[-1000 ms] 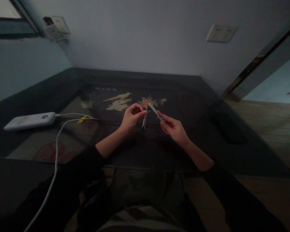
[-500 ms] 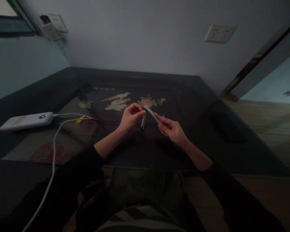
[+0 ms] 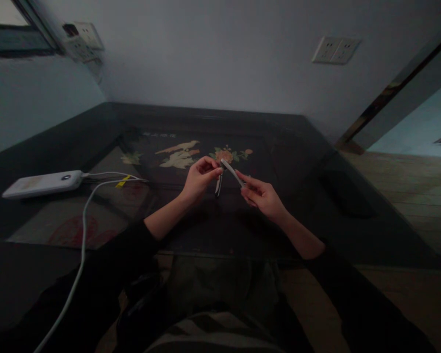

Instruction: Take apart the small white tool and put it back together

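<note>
Pale grey or white, a slim strip (image 3: 232,170) runs slantwise between the two hands, above the dark tabletop (image 3: 220,235). Its upper end is already near the fingertips of the left hand (image 3: 199,180), where a narrow dark-edged piece (image 3: 218,187) hangs down, so that both pieces form a shape like a tent. The view is dim, and perhaps they touch at this top point, but one cannot be sure if they are joined. The left hand is closed in a pinch on the dark-edged piece; the right hand (image 3: 262,197) is closed with its fingers around the lower end of the strip. With this arrangement, each hand controls one side, and the meeting point lies by the left fingertips. On the person's left rests a white device (image 3: 42,185) with a pale cable (image 3: 84,225) and a yellow tag (image 3: 123,181) beside it.
</note>
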Demonstrator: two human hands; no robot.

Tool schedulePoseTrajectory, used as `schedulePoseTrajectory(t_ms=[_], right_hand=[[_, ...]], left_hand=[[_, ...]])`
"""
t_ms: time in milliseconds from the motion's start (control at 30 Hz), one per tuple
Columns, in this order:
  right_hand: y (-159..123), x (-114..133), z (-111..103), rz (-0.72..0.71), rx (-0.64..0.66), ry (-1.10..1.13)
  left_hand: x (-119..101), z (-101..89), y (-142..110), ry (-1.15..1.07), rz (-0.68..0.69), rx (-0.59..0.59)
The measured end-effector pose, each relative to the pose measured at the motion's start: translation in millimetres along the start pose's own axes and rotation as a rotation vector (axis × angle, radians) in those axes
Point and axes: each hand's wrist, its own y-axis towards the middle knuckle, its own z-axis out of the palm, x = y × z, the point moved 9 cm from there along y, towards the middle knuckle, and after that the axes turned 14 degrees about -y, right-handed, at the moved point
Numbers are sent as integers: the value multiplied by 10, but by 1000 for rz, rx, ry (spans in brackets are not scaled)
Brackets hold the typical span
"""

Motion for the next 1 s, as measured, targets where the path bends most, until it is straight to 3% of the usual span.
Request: schedulePoseTrajectory(t_ms=[333,533,767,1000], right_hand=[[9,-12,-122,-6,-120,-111],[-24,47,-46,-23,-47,-70],[-51,32,102,-4,103,126],[-16,2,21,5,29,40]], left_hand=[[36,-5,-12,-5,-32,-9],[4,5,-5,-10,-20,-9],[-14,14,-16,-3,-21,-16],[-8,6,-11,23,-20,-12]])
